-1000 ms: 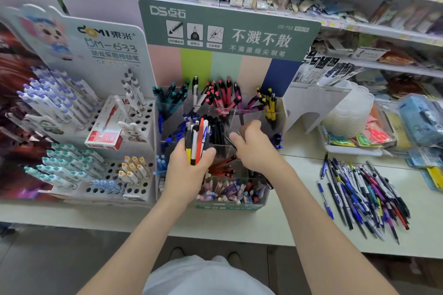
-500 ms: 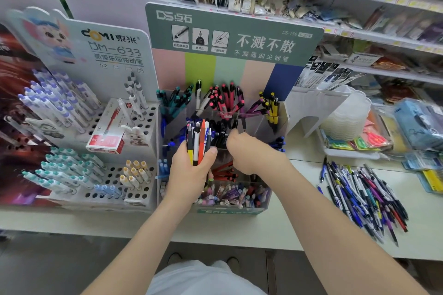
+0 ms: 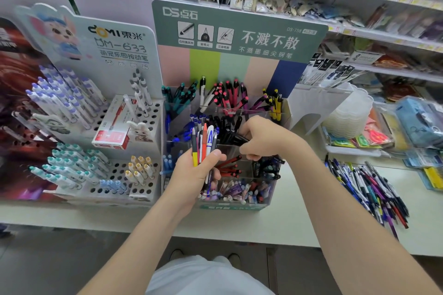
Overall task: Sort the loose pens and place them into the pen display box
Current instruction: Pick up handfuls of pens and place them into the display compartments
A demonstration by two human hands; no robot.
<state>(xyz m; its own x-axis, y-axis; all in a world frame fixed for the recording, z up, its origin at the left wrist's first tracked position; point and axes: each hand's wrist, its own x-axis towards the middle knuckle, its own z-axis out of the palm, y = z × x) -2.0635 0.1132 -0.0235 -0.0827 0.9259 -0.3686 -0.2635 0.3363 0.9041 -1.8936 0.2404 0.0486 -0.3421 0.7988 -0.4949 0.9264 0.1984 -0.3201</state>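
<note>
The pen display box [image 3: 235, 206] is a clear tiered stand with a green header, its compartments full of teal, pink, yellow, blue, black and red pens. My left hand [image 3: 194, 172] grips an upright bunch of mixed pens [image 3: 203, 143] in front of the middle tier. My right hand [image 3: 263, 139] has its fingers curled around a black pen [image 3: 239, 137] at the black-pen compartment. A heap of loose pens [image 3: 369, 189] lies on the counter to the right.
A white DOMI pen stand [image 3: 100, 132] with a red-and-white box [image 3: 112, 127] stands left of the display. A tray of packets [image 3: 354, 136] and blue packages sit at the right. Stocked shelves run behind. The white counter edge [image 3: 239, 232] is in front.
My right hand has shifted slightly left and lower among the black pens. The bunch in my left hand has stayed in place. The camera has dipped a little.
</note>
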